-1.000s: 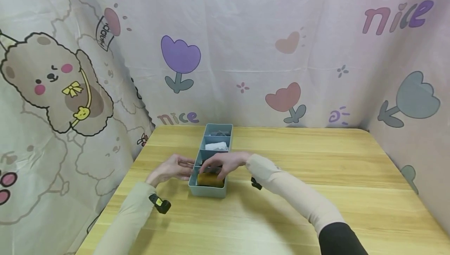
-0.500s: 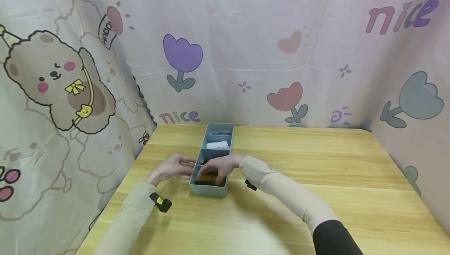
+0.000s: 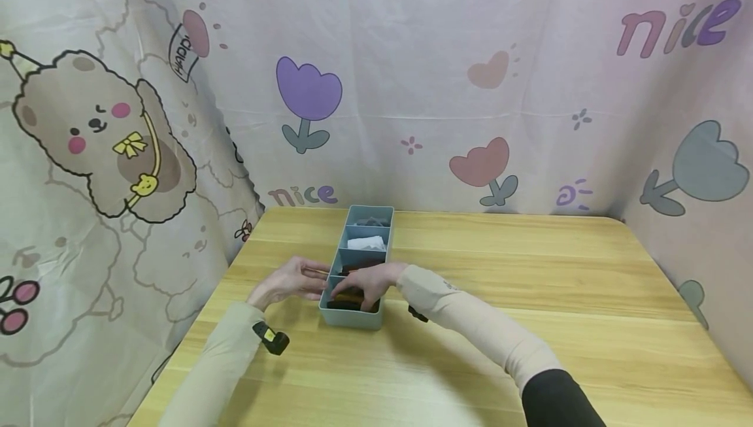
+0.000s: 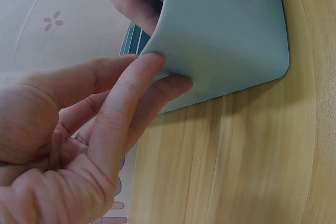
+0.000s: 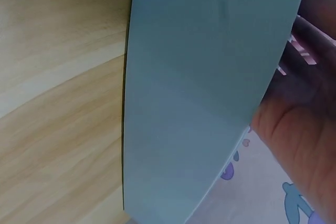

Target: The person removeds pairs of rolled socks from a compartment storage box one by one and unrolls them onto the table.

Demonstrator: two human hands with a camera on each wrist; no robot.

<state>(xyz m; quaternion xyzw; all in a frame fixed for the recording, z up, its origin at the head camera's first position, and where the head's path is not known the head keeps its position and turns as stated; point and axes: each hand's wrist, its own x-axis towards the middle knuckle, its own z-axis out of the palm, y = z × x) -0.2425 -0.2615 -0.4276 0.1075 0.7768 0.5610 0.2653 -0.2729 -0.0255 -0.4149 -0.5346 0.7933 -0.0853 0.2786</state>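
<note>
A long grey-blue organizer box [image 3: 351,320] with a row of compartments stands on the wooden table. My right hand [image 3: 372,280] reaches down into its nearest compartment, thumb and fingers at the sides of a brown-and-black object [image 3: 348,297]; its kind is hard to make out. In the right wrist view that hand [image 5: 302,135] is over the rim, its fingertips hidden behind the box wall. My left hand [image 3: 289,280] is at the box's left side. Its extended fingers [image 4: 128,90] touch the outer wall near the rim in the left wrist view.
Farther compartments hold a dark item with some red [image 3: 353,270], a folded white cloth [image 3: 366,244] and a greyish item [image 3: 372,222] at the back. Patterned curtains [image 3: 412,87] hang behind and left of the table [image 3: 500,270].
My right hand has moved lower into the nearest compartment, and the brown object has tipped or sunk, showing a dark edge. The left hand stays at the box wall. The head view shifted slightly.
</note>
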